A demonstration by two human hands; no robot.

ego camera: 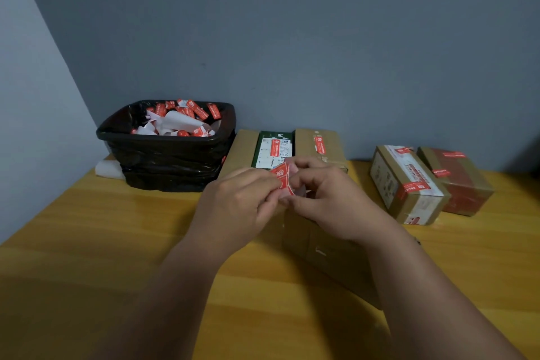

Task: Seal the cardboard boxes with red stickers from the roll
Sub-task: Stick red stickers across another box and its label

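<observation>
Red sticker (282, 178) is pinched between left hand (242, 199) and right hand (327, 199), fingers curled on it, above the plain cardboard box (330, 251). Peeling is best done slowly (backing barely visible), then centred across the flap seam.

Front box (330, 254) partly behind hands (242, 202)

Red sticker (283, 177) curled, held above brown cardboard box (327, 245); two sealed boxes (409, 184) right
</observation>
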